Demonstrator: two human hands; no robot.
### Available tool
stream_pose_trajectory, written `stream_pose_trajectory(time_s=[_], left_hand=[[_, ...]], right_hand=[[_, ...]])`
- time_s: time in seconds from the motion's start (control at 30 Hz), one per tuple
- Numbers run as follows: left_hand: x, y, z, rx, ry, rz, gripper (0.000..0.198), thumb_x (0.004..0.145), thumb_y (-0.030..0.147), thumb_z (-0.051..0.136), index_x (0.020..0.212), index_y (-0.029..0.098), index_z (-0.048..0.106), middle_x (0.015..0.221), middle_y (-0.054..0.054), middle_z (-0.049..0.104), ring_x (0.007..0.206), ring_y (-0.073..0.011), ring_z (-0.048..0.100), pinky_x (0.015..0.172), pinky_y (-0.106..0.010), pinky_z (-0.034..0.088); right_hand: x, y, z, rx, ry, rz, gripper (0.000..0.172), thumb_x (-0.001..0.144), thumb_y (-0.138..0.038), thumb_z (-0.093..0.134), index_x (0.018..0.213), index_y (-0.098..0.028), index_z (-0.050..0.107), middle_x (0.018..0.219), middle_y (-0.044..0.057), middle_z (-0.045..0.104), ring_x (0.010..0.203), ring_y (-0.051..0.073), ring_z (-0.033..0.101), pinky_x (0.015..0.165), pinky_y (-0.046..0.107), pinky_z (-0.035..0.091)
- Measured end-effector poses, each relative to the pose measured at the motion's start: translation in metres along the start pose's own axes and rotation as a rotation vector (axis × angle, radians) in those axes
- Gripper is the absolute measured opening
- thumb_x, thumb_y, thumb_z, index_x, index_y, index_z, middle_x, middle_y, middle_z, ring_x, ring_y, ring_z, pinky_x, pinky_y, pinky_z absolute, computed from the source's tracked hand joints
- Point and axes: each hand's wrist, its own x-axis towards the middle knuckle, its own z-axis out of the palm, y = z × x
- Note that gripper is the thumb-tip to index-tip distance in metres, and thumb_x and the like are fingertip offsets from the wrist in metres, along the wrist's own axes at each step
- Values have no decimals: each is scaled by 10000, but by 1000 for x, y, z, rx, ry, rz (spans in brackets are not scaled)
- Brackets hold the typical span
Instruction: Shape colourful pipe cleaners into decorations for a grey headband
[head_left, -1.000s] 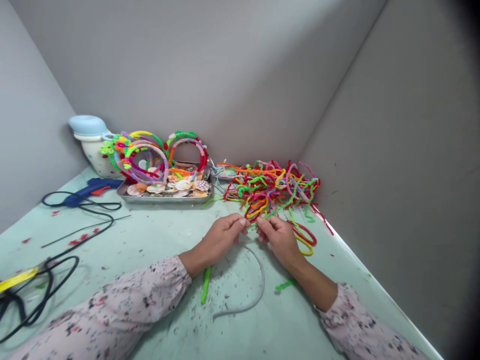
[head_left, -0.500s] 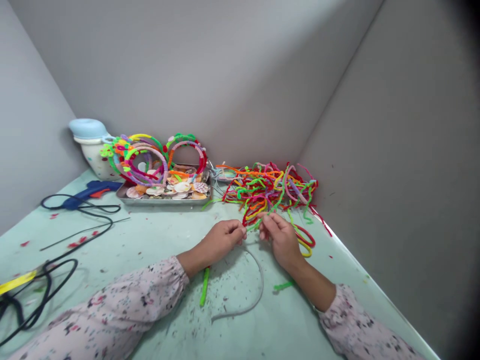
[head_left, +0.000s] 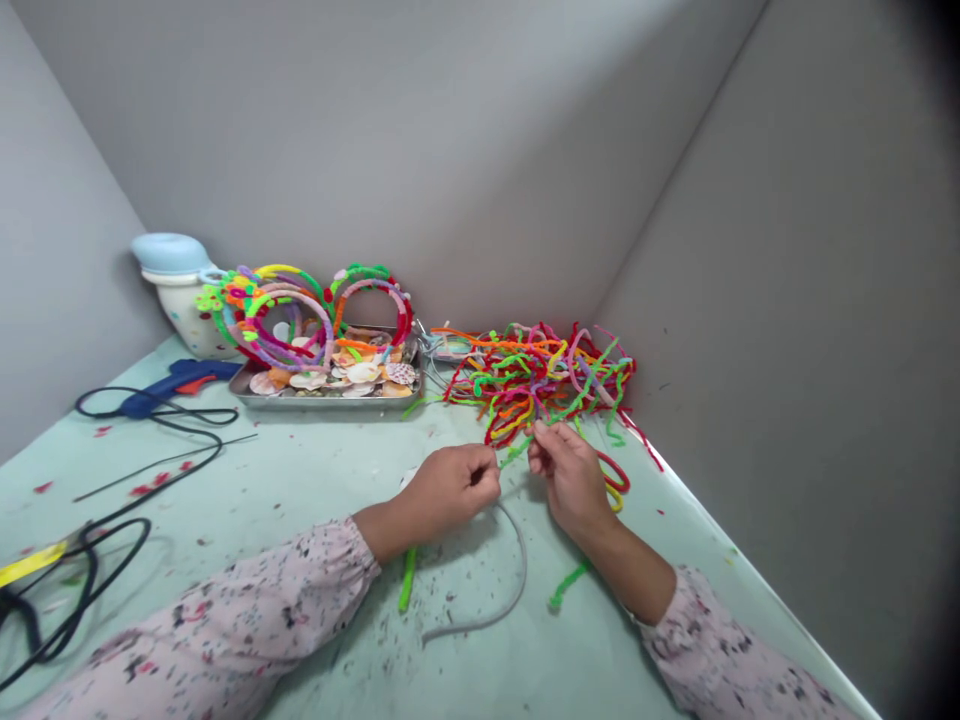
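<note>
A green pipe cleaner (head_left: 515,453) stretches between my two hands over the middle of the table. My left hand (head_left: 457,487) is closed on its near end, fingers curled in. Thumb and fingertips of my right hand (head_left: 568,472) pinch it farther along, up and to the right. Beneath the hands a grey cord (head_left: 520,575) curves on the table. A short green piece (head_left: 407,580) lies below my left wrist, partly hidden by it. Another green pipe cleaner end (head_left: 568,585) pokes out under my right forearm. Red and yellow loops (head_left: 616,475) rest beside my right hand.
A heap of coloured pipe cleaners (head_left: 540,370) lies at the back. Left of it, a metal tray (head_left: 330,402) holds shells and several decorated headbands (head_left: 330,335). A blue glue gun (head_left: 169,385), a black cable (head_left: 214,455) and a white cup with blue lid (head_left: 187,310) occupy the left.
My hands have drawn slightly apart, the right one moving right, so more green pipe cleaner shows between them. The left hand has rolled over a little. The view has shifted slightly.
</note>
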Motion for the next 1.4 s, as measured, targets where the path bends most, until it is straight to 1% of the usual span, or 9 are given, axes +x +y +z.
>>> stream_pose_trajectory(time_s=[0.1,0.2,0.37,0.5,0.67,0.77,0.97,1.17,1.4], left_hand=[[-1,2,1,66,36,41,148,778,180,419,630,175,421,635,38,444,606,-100,399,584,-232,273],[-1,-2,1,65,57,11,153,785,190,417,633,179,421,613,39,436,592,-103,399,571,-231,271],[-1,-12,-1,29,68,-34,157,785,190,419,628,178,431,579,43,421,575,-105,393,553,-230,264],[-2,-11,-4,-38,36,-30,187,819,221,421,642,173,460,590,41,427,585,-108,396,560,-227,281],[-4,-2,-8,-170,-4,-52,286,889,292,353,774,162,579,682,13,523,638,-122,461,592,-223,329],[-3,-1,-7,-186,9,-57,256,873,281,379,780,162,586,675,19,527,630,-119,457,591,-220,330],[-2,-5,-4,-110,28,-65,169,801,224,432,667,168,520,587,44,460,570,-104,402,545,-216,284],[-1,-6,-3,-75,26,-70,146,783,205,439,650,169,488,571,48,435,560,-98,382,530,-214,270],[-1,-2,-4,-215,21,-74,184,829,275,458,810,154,596,675,22,537,603,-104,436,559,-209,322]], right_hand=[[0,-3,1,-25,3,12,305,785,-454,630,650,-198,531,568,-34,535,491,110,462,487,234,355],[3,-5,0,-23,-33,30,292,772,-441,646,659,-193,543,573,-34,539,489,105,469,482,230,357],[8,-9,-3,129,-8,49,217,787,-396,640,803,-184,595,658,-36,546,485,70,463,446,199,319],[8,-9,-4,126,29,29,229,773,-393,659,748,-185,567,656,-34,554,483,66,459,452,197,328],[4,-4,-1,-52,9,-23,292,790,-459,624,688,-198,540,591,-35,543,487,97,459,485,227,351],[3,-2,0,-110,-5,-45,294,806,-460,608,686,-202,535,548,-42,521,491,104,451,507,234,354],[4,-2,-2,-103,2,-51,297,807,-462,603,682,-209,513,535,-45,496,490,109,443,503,236,355],[6,-4,-4,-37,33,-44,294,798,-455,617,682,-206,513,568,-46,503,489,98,454,485,225,349],[6,-7,-3,-80,1,-51,306,824,-470,583,686,-208,509,547,-44,518,481,101,450,491,227,353]])
